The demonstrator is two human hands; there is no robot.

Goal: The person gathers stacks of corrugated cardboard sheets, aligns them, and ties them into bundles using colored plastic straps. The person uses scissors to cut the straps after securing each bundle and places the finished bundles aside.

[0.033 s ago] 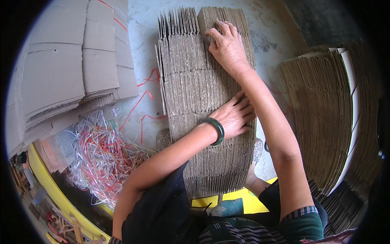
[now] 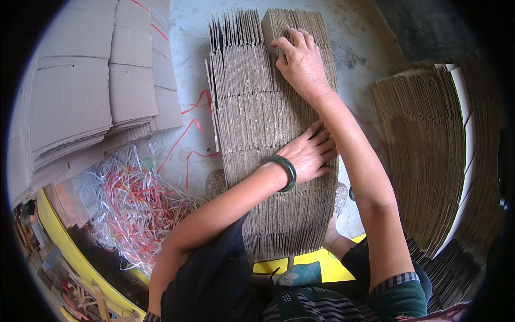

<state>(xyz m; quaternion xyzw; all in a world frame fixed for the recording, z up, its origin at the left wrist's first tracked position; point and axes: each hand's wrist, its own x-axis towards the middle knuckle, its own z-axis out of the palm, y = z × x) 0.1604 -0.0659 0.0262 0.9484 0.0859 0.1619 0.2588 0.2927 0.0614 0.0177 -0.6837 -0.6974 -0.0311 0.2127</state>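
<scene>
Your cardboard stack (image 2: pixel 244 121) runs lengthwise away from you, left hand (image 2: pixel 303 159) spread open mid-length, right hand (image 2: pixel 301 63) curled nearer far end, grip unclear.

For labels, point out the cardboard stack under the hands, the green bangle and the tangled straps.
Cardboard stack (image 2: pixel 268 121): head view, its upward edges.
Green bangle (image 2: pixel 291 172): head view, its band.
Tangled straps (image 2: pixel 137 204): head view, heap's middle.

One head-worn fisheye camera looks down from close above the cardboard stack (image 2: pixel 247 118).
</scene>
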